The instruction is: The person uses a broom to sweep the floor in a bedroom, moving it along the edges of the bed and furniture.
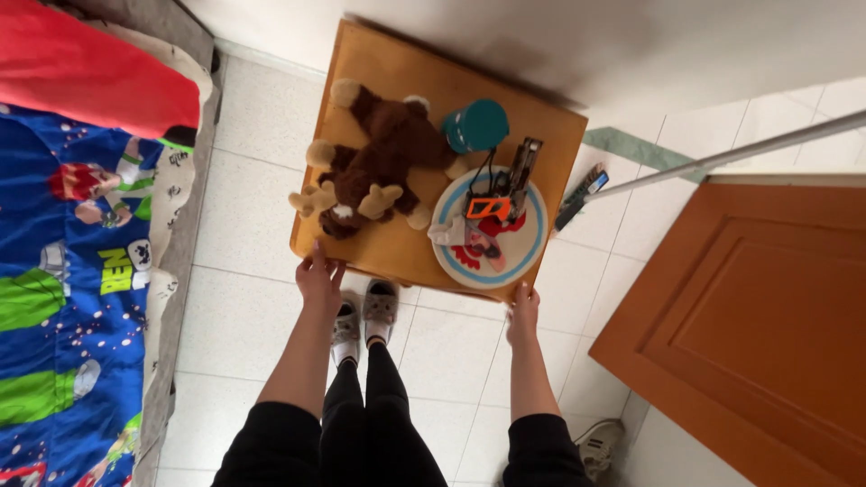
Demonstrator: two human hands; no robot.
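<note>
Both grips are closed on the surface (397,243) edge, left hand (319,281) and right hand (522,311); it is not yet lifted, toy (379,158) and plate (532,243) aboard.

A pale tiled floor (253,207) runs under a white wall (559,45) at the far side. A bed with a bright cartoon cover (54,271) lies left; an orange-brown wooden door (758,334), possibly open, stands right.
</note>
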